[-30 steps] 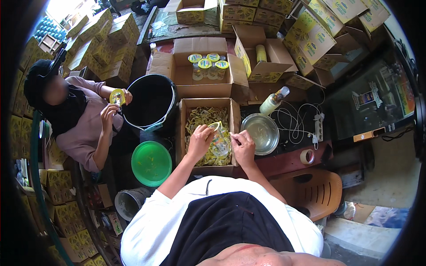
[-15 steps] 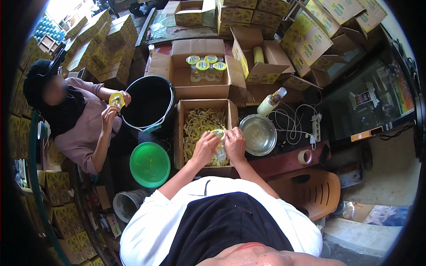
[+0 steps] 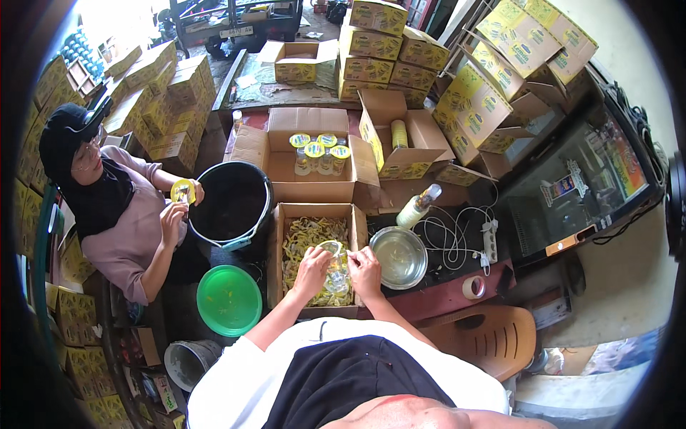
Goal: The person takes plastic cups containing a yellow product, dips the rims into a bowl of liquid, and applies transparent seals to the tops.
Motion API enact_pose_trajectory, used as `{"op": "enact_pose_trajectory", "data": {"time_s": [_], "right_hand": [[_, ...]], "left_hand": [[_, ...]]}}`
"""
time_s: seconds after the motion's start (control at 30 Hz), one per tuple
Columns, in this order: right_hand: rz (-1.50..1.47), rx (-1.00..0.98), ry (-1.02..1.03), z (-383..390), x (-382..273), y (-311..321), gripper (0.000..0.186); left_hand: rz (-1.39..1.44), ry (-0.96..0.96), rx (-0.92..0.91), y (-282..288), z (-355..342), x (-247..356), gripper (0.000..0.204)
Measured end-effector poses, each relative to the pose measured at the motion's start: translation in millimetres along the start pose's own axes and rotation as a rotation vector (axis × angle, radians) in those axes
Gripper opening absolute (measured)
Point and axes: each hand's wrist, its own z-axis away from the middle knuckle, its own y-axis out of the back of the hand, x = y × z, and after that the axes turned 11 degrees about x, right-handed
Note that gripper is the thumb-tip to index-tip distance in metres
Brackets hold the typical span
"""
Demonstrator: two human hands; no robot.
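A clear plastic cup with a yellowish rim is tilted over an open cardboard box. My left hand is closed around the cup's left side. At the rim's right side, my right hand has its fingers pinched together; whatever is between them is too small to make out. Beneath both hands, a heap of crumpled yellow strips fills the box. A metal bowl of cloudy liquid stands just right of my right hand.
At left, a co-worker holds a yellow-lidded cup beside a black bucket. A green lid lies nearer. Behind the strips, another carton holds several lidded cups. A bottle, white cables and tape roll are at right.
The view has tilted up, so the scene sits lower in it. My right fingers have drawn slightly away from my left hand, and more of the cup shows between them.
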Motion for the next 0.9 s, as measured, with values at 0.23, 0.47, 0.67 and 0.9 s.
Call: {"op": "enact_pose_trajectory", "data": {"time_s": [0.23,0.47,0.67,0.9], "right_hand": [[-0.014,0.040,-0.037,-3.0,-8.9,-8.8,0.008],[-0.239,0.048,-0.162,-1.6,-8.5,3.8,0.007],[0.045,0.079,0.023,8.9,2.5,5.7,0.011],[0.087,0.054,-0.004,10.7,5.3,-8.4,0.010]], "left_hand": [[-0.018,0.010,0.012,1.4,-0.8,1.9,0.007],[0.006,-0.024,0.055,3.9,-3.2,9.5,0.016],[-0.004,-0.070,-0.034,-5.1,-0.6,8.8,0.016],[-0.007,-0.036,-0.078,-8.6,2.0,-2.0,0.016]]}}
